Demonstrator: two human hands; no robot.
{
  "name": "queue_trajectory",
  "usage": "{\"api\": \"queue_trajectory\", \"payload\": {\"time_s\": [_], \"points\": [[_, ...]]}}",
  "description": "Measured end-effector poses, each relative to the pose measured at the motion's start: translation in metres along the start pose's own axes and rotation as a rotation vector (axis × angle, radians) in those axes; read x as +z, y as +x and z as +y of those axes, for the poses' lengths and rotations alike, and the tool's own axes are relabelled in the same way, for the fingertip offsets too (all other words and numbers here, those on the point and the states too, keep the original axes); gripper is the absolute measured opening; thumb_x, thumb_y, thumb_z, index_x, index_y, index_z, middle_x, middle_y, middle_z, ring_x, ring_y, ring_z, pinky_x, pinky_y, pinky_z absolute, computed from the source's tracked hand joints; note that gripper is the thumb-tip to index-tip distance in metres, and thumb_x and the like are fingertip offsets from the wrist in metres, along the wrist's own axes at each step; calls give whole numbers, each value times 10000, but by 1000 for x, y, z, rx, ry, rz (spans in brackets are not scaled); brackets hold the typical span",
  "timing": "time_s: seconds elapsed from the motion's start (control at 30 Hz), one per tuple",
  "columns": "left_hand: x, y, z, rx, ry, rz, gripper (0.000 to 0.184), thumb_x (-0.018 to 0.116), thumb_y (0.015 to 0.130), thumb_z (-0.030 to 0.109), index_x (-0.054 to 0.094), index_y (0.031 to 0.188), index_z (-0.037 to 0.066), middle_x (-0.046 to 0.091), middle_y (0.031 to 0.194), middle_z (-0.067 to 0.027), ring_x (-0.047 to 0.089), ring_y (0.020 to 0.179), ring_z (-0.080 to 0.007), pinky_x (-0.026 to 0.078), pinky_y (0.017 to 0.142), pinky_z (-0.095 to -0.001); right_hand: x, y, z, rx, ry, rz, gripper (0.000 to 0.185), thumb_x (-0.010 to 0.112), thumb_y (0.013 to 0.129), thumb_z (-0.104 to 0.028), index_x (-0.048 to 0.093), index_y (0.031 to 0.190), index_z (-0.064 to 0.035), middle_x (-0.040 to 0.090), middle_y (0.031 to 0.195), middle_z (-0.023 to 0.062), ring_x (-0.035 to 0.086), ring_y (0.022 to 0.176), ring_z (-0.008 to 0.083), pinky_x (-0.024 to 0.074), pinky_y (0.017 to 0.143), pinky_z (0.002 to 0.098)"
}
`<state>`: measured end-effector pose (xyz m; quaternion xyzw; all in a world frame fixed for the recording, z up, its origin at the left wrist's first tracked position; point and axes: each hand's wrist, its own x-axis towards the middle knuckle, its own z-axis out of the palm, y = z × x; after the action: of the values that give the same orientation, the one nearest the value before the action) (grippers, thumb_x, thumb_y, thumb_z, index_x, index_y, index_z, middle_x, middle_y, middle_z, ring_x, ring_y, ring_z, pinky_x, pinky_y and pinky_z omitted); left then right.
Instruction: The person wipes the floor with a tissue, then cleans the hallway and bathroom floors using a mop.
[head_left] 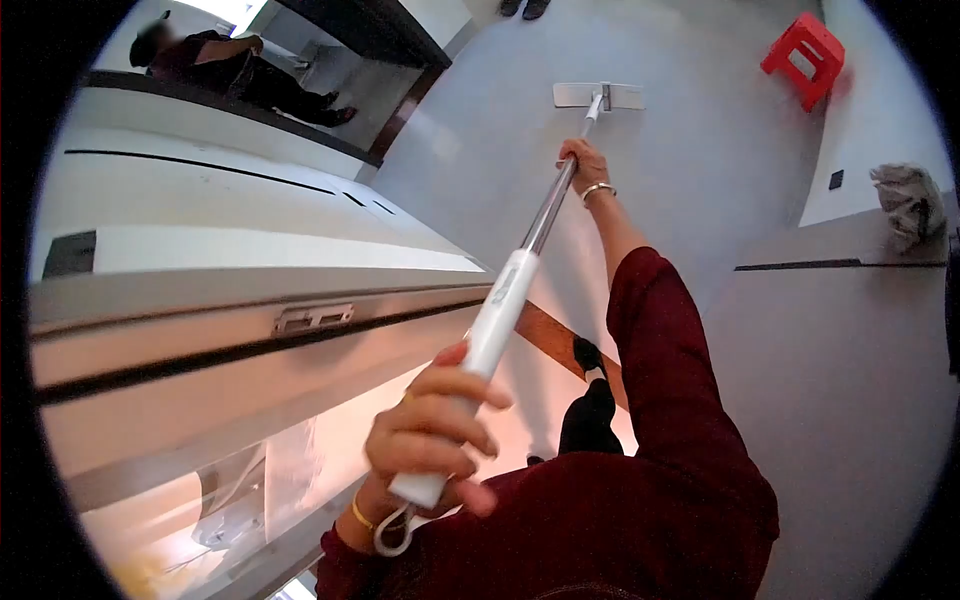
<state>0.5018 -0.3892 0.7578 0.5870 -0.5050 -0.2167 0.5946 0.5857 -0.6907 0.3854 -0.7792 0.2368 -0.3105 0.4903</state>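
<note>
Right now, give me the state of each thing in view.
Left hand: curled around the white grip
Right hand: closed around the metal pole
Mop head: flat on the floor
Loop: hanging from the grip's end
Red stool: upright or tipped, cannot tell
Greyish bundle: crumpled

Worn on the head, facing forward and steeply down over the shirt (600, 520). Set close above the left hand (430, 430), farther from the right hand (585, 160), farther still from the mop head (575, 96). Reaches across the floor (460, 140) to shoes (535, 9) at the upper edge. Takes a wide, rounded view, bending straight lines near the margins and darkening to black at both sides.
</note>
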Motion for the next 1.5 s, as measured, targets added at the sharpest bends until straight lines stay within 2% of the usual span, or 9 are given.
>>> {"api": "queue_trajectory", "payload": {"time_s": [0.13, 0.3, 0.57, 0.63, 1.2, 1.3, 1.37, 1.43, 1.5], "points": [[10, 28, -43, -51, 77, -76, 302, 717, 674, 279, 493, 620, 85, 536, 655, -22, 568, 822, -248, 313, 937, -457, -3, 9, 12, -150, -186, 34, 213, 690, 602, -49, 558, 761, -102, 565, 930, 78, 535, 880, 260, 451, 772, 334], [26, 15, -26, -114, 152, -120, 342, 707, 685, 285, 478, 552, 69, 524, 617, -33, 560, 716, -230, 381, 865, -454, -18, -32, 5, -119, -196, 65, 209, 694, 603, -78, 529, 731, -88, 551, 841, 70, 532, 821, 268, 460, 713, 338], [-21, 1, 111, 87, 178, 455, 295, 658, 715, 322, 445, 630, 135, 440, 494, 22, 465, 499, -123, 363, 600, -326, -13, -124, -148, -91, 14, 95, 227, 681, 628, -108, 459, 618, -63, 449, 641, 97, 441, 631, 297, 360, 631, 382], [-59, -2, 152, 135, -10, 194, 212, 607, 770, 239, 460, 681, 114, 437, 539, 4, 426, 488, -69, 366, 583, -245, -14, -154, -187, -103, 34, 63, 239, 677, 639, -118, 449, 601, -61, 445, 612, 93, 445, 635, 289, 350, 643, 381], [-58, 10, 196, 535, 35, 290, 305, 559, 786, 430, 481, 727, 141, 451, 694, 29, 473, 695, -173, 356, 758, -416, 79, -57, -252, -412, 261, -208, 226, 649, 664, -99, 428, 622, -84, 475, 613, 74, 443, 659, 282, 352, 631, 353], [-53, 24, 160, 395, 332, 447, 303, 553, 786, 432, 495, 766, 136, 449, 676, 28, 477, 685, -169, 347, 780, -424, 120, -14, -243, -399, 214, -148, 202, 639, 628, -29, 449, 661, -87, 480, 652, 68, 451, 668, 284, 364, 631, 347], [-36, 37, 122, 394, 496, 489, 305, 514, 832, 366, 500, 1024, 131, 434, 646, 15, 474, 641, -163, 395, 720, -399, 141, 2, -225, -360, 260, -109, 214, 624, 554, 7, 483, 659, -114, 507, 672, 67, 475, 665, 298, 369, 587, 373], [-34, 24, 103, 48, 561, 513, 451, 632, 699, 469, 374, 840, 127, 346, 818, -1, 373, 885, -213, 257, 952, -493, 150, 11, -215, -327, 279, -129, 222, 649, 545, -1, 494, 659, -113, 521, 689, 63, 488, 685, 291, 384, 597, 370], [-40, 28, 52, -55, 584, 540, 202, 573, 736, 189, 434, 834, 79, 417, 801, -38, 441, 869, -208, 277, 973, -512, 170, 15, -189, -257, 292, -352, 221, 703, 555, -57, 537, 693, -105, 539, 727, 72, 517, 743, 278, 420, 640, 356]]}}
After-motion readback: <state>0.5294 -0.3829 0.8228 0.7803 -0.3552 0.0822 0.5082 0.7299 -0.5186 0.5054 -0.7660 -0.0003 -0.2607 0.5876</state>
